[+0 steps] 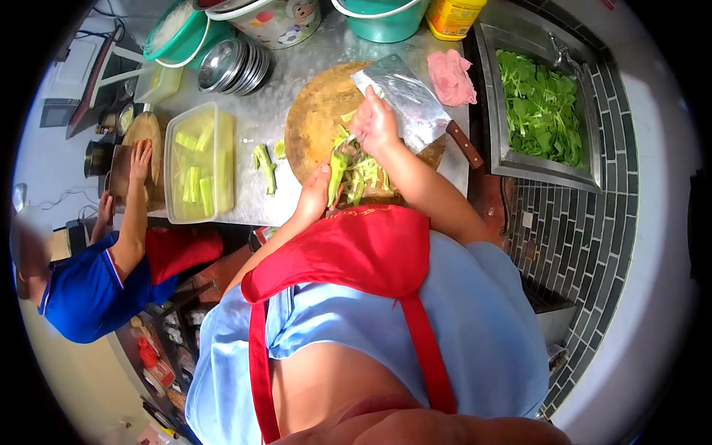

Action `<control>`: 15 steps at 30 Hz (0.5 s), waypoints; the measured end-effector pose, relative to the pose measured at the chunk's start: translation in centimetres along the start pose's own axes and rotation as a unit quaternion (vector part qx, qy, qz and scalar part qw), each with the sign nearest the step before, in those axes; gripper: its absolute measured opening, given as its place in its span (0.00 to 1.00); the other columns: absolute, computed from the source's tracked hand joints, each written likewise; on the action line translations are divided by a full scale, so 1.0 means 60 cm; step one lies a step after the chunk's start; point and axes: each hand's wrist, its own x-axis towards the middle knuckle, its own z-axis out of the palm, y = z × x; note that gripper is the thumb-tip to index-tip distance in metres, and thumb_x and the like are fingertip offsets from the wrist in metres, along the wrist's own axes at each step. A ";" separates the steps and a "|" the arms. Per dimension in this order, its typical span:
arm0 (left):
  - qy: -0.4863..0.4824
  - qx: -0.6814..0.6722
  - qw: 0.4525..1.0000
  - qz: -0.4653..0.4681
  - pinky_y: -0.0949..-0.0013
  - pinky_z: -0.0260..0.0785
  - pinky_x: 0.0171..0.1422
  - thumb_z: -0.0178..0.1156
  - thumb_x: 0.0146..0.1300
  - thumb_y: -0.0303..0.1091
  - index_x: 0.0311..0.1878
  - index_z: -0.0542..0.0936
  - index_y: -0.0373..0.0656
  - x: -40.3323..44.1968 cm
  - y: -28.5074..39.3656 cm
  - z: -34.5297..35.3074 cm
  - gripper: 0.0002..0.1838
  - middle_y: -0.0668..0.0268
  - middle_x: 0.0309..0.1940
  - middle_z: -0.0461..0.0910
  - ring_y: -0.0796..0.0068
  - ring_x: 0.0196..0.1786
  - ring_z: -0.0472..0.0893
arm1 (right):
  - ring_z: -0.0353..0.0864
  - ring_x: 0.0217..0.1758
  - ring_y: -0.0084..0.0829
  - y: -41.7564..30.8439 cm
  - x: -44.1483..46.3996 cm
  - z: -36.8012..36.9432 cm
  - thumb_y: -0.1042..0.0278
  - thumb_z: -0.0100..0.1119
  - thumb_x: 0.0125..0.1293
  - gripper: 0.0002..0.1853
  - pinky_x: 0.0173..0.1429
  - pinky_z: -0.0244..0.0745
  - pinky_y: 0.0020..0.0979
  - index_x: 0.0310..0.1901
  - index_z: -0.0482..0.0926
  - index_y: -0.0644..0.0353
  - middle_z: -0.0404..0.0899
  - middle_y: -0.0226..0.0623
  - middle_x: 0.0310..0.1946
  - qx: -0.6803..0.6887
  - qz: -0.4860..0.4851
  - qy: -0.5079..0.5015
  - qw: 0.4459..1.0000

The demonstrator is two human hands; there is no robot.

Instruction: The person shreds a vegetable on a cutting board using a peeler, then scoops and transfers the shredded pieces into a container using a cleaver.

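Observation:
A thick green vegetable stem stands tilted over the near part of the round wooden chopping board, with my left hand closed around its lower end. Just above the stem's top is my right hand, its fingers curled; a small shiny thing shows under them, too hidden to name. Green peelings lie heaped beneath my hands. Across the board's far right rests a wide cleaver, its wooden handle sticking out past the edge. Left of the board, another stem piece lies on the metal table.
A plastic tub with peeled stem pieces stands at left, near stacked metal bowls. Buckets line the back. A pink cloth and a sink of leafy greens are at right. A co-worker cuts at another board.

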 end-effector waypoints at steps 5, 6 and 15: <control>0.019 -0.004 1.000 -0.012 0.77 0.53 0.14 0.34 0.70 0.47 0.63 0.61 0.44 -0.004 0.009 -0.001 0.24 0.65 0.19 0.69 0.80 0.12 0.61 | 0.50 0.10 0.22 -0.040 0.049 -0.032 0.51 0.57 0.60 0.24 0.16 0.51 0.28 0.17 0.58 0.52 0.52 0.24 0.10 -0.091 -0.125 0.102 0.983; 0.036 -0.031 0.999 -0.027 0.77 0.53 0.14 0.34 0.70 0.48 0.60 0.63 0.43 -0.005 0.010 -0.004 0.23 0.65 0.19 0.69 0.80 0.12 0.62 | 0.48 0.11 0.21 -0.048 0.054 -0.051 0.50 0.57 0.60 0.25 0.17 0.50 0.29 0.15 0.57 0.51 0.50 0.24 0.10 -0.022 -0.089 0.081 0.992; 0.072 -0.133 0.985 -0.079 0.75 0.53 0.13 0.34 0.70 0.48 0.45 0.66 0.41 0.021 -0.011 -0.005 0.20 0.62 0.20 0.68 0.74 0.11 0.62 | 0.46 0.10 0.22 0.020 -0.048 0.017 0.49 0.51 0.63 0.27 0.17 0.46 0.26 0.12 0.53 0.48 0.48 0.24 0.08 0.049 0.061 -0.016 0.997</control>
